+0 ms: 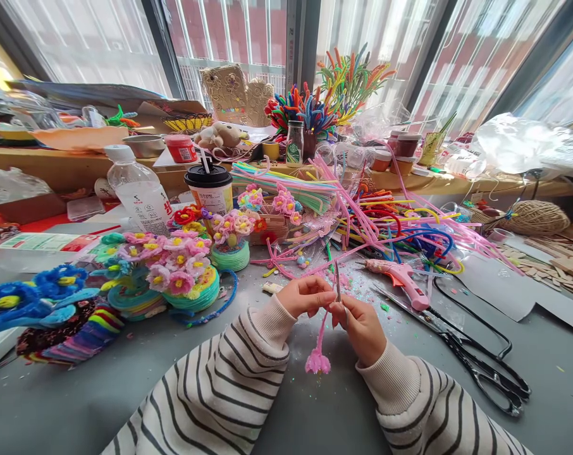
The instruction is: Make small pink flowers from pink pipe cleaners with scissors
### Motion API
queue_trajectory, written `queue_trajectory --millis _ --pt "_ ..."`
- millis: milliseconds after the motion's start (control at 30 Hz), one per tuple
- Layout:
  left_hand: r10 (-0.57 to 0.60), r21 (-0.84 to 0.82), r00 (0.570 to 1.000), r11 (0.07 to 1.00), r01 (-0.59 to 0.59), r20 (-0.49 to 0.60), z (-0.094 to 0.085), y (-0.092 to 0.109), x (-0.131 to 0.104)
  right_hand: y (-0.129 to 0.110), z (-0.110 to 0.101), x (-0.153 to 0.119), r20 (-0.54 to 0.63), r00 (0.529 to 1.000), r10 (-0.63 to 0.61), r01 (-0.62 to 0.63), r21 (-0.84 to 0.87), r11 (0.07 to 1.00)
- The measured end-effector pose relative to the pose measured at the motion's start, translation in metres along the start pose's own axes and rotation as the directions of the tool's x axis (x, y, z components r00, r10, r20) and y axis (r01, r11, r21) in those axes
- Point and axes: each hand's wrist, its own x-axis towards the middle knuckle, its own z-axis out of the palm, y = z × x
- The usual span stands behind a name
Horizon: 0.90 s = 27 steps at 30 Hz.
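Near the middle of the grey table, my left hand (307, 296) pinches the stem of a pink fuzzy flower (317, 361), which hangs head down below my fingers. My right hand (361, 325) is closed around small scissors (337, 281), their blades pointing up beside the stem. The fingertips of both hands nearly meet there. A pink glue gun (400, 280) lies to the right of my hands, next to large black-handled scissors (471, 354).
Pots of fuzzy flowers (179, 265) stand at the left, with a bottle (137, 189) and a black-lidded cup (209, 186) behind. Pink pipe cleaners (362, 218) spread across the back. A twine ball (537, 217) sits far right.
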Motion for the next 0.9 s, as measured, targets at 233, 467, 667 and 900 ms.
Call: queue_trajectory --millis 233,467,667,900 --pt "0.021 -0.016 0.997 1.0 -0.02 0.072 0.0021 0.0011 -0.0006 0.0046 0.0028 0.0006 0.089 0.994 -0.068 0.049 0.203 0.978" --pt "0.044 -0.04 0.997 0.998 -0.042 0.059 0.002 0.0005 0.0004 0.0019 0.0038 0.0015 0.138 0.989 -0.057 0.021 0.247 0.969" --pt "-0.006 -0.018 0.999 1.0 0.007 0.042 0.0031 0.0015 -0.0015 0.0026 0.003 0.0014 0.062 0.998 -0.025 0.012 0.209 0.978" --pt "-0.037 0.009 0.999 0.999 0.037 -0.019 0.0027 0.0029 -0.0015 0.0035 0.0013 0.0037 -0.005 1.0 0.026 -0.025 0.147 0.989"
